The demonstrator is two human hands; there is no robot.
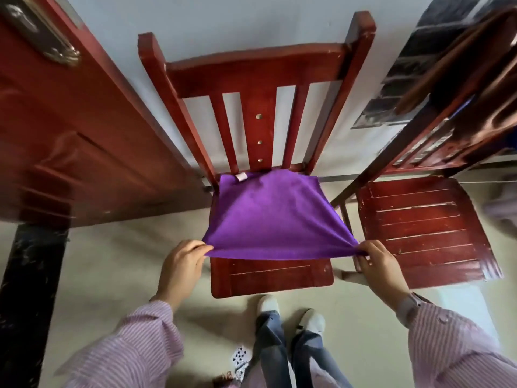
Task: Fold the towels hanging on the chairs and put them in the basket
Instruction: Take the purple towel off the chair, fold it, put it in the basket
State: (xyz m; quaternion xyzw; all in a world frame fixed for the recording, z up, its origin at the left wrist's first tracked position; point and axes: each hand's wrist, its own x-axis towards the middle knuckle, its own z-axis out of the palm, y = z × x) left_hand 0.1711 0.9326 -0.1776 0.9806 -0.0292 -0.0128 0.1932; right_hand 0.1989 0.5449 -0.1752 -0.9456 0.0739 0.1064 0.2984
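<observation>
A purple towel (272,217) lies spread over the seat of a red wooden chair (251,71) in front of me, its white tag near the backrest. My left hand (181,264) pinches the towel's near left corner. My right hand (380,261) pinches the near right corner. The near edge is stretched taut between both hands, slightly above the seat's front. No basket is in view.
A second red chair (422,228) stands close on the right, its back blurred at the upper right. A red wooden door (70,135) fills the left side. My feet stand on the pale floor (112,261) below the seat, a playing card beside them.
</observation>
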